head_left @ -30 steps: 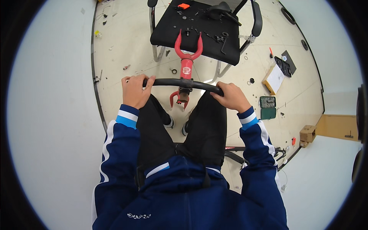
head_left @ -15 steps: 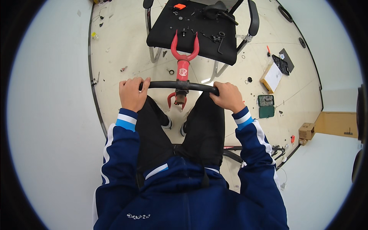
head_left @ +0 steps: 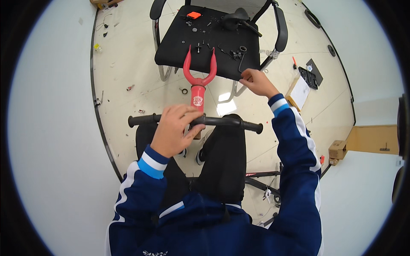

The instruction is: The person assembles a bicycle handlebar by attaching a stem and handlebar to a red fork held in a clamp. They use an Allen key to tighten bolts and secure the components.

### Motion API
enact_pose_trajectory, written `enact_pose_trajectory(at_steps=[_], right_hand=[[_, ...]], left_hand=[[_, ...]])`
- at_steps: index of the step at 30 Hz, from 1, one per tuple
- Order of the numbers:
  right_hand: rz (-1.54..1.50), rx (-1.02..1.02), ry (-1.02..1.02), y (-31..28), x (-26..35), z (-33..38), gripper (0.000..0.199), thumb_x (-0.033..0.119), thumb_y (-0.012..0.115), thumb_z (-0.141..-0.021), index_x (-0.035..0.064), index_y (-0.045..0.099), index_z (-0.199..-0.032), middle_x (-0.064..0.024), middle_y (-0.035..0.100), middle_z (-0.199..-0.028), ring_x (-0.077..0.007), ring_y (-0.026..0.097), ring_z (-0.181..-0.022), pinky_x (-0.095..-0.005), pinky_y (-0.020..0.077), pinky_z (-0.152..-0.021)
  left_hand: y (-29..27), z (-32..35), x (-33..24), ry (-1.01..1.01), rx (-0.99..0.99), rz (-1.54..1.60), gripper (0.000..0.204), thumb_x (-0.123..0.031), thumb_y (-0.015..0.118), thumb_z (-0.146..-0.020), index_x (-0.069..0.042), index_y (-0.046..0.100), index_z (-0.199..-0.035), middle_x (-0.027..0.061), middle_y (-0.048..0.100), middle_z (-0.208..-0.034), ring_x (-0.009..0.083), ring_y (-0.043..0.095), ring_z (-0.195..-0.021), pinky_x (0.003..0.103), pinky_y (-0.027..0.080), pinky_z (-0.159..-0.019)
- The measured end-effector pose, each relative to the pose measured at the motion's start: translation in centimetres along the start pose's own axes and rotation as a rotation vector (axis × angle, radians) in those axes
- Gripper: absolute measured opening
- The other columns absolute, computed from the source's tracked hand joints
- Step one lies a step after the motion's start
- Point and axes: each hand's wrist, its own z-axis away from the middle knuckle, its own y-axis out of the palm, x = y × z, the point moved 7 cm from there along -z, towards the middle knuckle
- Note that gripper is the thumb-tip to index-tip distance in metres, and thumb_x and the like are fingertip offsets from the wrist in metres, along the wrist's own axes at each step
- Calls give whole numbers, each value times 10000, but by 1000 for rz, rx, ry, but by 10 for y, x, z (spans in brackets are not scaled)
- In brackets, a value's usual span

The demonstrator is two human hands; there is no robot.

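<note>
A black handlebar (head_left: 226,121) lies across above my knees, clamped to a red bicycle fork (head_left: 200,81) whose two prongs point away from me over the chair's front edge. My left hand (head_left: 173,130) is curled over the middle of the bar, thumb and fingers around it at the stem, which they mostly cover. At the front right of the chair seat, my right hand (head_left: 258,83) pinches the lower end of a black hex key (head_left: 241,63). The fingertips partly hide that end.
The black chair (head_left: 171,51) carries loose bolts, small parts, an orange item (head_left: 194,16) and a bicycle saddle (head_left: 235,19). On the floor to the right are a black tool case (head_left: 308,78) and a white-topped box (head_left: 299,93). A bike frame (head_left: 260,184) lies by my right side.
Both hands have left the bar's ends. My left hand moved to its middle; my right reached forward to the hex key. The handlebar and fork sit lower in view.
</note>
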Motion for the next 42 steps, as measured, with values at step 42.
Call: enact_pose_trajectory(at_steps=[42], right_hand=[[-114,-138,-558,38,194,119,385,122,746,-772,-18,624,-1108,-165,590,-1032,-351,604,-952,-401,522,-822]], left_hand=[[-17,5,10,-24,135,-14,493,-183,802,-770,-81,654,-1229,105,676,-1140,296,601,-1053,369,394,-960]])
